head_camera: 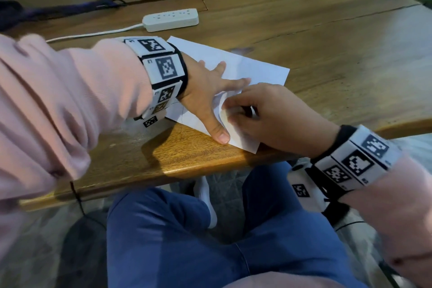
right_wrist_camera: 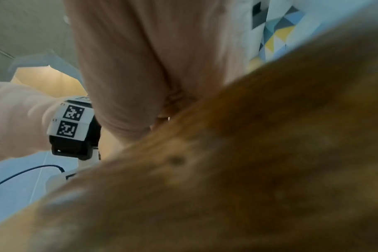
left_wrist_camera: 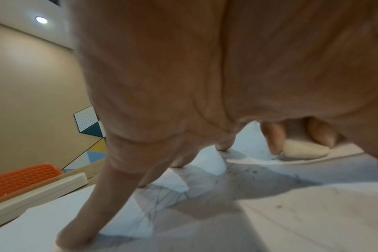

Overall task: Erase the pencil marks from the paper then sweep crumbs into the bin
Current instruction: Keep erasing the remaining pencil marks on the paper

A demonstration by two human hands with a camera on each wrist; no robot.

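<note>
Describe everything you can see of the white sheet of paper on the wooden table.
The white sheet of paper is thin and rectangular, lying askew on the brown wooden table with one corner near the front edge. The left hand presses it flat with spread fingers, while the right hand holds a pale oval eraser against it. Beside the eraser the paper buckles up. Faint pencil lines and dark eraser crumbs mark its surface.
</note>
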